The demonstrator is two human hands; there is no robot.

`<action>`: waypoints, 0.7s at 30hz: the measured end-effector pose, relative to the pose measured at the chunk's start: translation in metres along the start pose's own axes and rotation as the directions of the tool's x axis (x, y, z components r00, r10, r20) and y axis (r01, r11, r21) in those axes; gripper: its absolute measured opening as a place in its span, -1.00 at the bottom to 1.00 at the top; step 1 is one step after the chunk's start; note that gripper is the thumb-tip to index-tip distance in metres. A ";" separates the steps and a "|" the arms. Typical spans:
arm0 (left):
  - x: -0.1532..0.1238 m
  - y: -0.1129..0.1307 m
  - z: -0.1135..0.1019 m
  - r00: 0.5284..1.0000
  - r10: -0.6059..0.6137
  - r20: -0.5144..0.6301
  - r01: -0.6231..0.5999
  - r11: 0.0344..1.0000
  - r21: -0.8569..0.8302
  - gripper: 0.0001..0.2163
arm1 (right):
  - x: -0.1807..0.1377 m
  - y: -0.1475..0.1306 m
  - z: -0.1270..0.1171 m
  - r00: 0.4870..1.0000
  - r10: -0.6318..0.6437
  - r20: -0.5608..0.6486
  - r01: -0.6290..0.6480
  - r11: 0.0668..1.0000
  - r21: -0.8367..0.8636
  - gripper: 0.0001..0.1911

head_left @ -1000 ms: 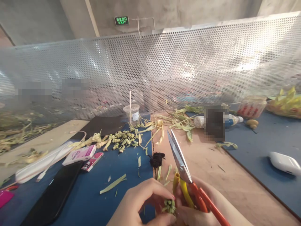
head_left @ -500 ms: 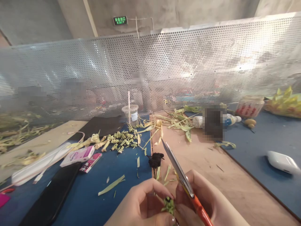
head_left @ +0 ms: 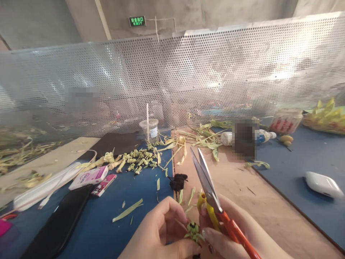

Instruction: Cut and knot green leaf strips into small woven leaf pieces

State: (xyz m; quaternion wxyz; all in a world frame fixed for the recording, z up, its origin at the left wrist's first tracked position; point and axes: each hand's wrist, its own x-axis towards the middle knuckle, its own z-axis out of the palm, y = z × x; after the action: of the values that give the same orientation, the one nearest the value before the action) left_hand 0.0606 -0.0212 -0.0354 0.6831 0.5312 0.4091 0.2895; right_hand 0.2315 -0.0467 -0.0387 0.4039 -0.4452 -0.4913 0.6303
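At the bottom centre my left hand (head_left: pixel 164 233) is closed in a pinch on a small green woven leaf piece (head_left: pixel 193 232). My right hand (head_left: pixel 237 235) touches the same piece with its fingertips and grips orange-handled scissors (head_left: pixel 208 185). The steel blades point up and away and stand slightly apart. A yellow strip (head_left: pixel 201 201) shows beside the blades at my right fingers. Further back on the blue mat (head_left: pixel 107 212) lies a row of finished green woven pieces (head_left: pixel 137 160).
A black phone (head_left: pixel 60 225), a pink-and-white box (head_left: pixel 87 177) and a white case (head_left: pixel 44 187) lie left. A plastic cup with straw (head_left: pixel 149 129) stands before the perforated metal screen (head_left: pixel 172 79). Leaf scraps (head_left: pixel 205 138), a bottle (head_left: pixel 265 136), a white earbud case (head_left: pixel 322 184) lie right.
The scissors' blades, closed half a second ago, have come apart again and tilted more upright. The yellow strip shows again beside them. Both hands stay on the green piece.
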 end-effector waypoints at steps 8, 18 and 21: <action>-0.003 0.002 -0.002 1.000 -0.016 -0.010 0.016 0.997 0.080 -0.73 | 0.004 0.005 -0.001 0.998 -0.034 0.048 0.036 0.999 -0.026 -0.70; 0.000 0.002 -0.002 0.999 -0.008 -0.034 0.013 0.991 0.135 -0.74 | 0.005 0.008 -0.002 0.998 -0.053 0.043 0.055 0.997 -0.050 -0.71; 0.000 0.003 -0.005 0.999 -0.041 0.009 0.037 0.967 0.253 -0.76 | 0.005 0.008 -0.002 0.999 -0.038 0.018 0.039 0.999 -0.037 -0.70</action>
State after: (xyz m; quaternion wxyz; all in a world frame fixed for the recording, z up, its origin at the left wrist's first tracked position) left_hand 0.0564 -0.0181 -0.0335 0.6183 0.6077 0.4482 0.2179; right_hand 0.2312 -0.0431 -0.0476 0.4032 -0.4376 -0.5150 0.6170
